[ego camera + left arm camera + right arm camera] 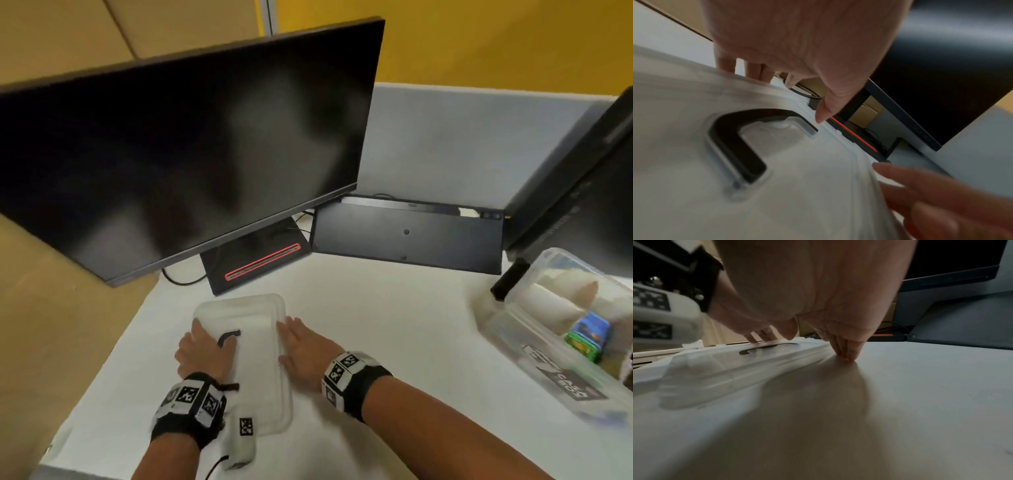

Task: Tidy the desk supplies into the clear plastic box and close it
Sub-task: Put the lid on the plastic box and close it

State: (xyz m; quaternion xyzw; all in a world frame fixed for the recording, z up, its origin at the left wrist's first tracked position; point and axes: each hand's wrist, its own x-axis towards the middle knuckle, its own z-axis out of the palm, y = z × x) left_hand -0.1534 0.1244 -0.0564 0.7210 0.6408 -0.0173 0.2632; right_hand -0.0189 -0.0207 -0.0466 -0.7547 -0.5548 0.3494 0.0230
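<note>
White desk surface [394,325] carried a flat, translucent rectangular plastic lid [253,356] with a black curved handle [228,336], lying between both hands. Left hand [205,349] rested on its left edge and right hand [301,346] against its right edge, fingers straight, gripping nothing. Clear plastic box [534,329], uncovered with supplies inside, sat far right.

An office desk: a dark monitor [191,144] stands on the white desktop [394,325], grey partition [462,144] just behind it.
</note>
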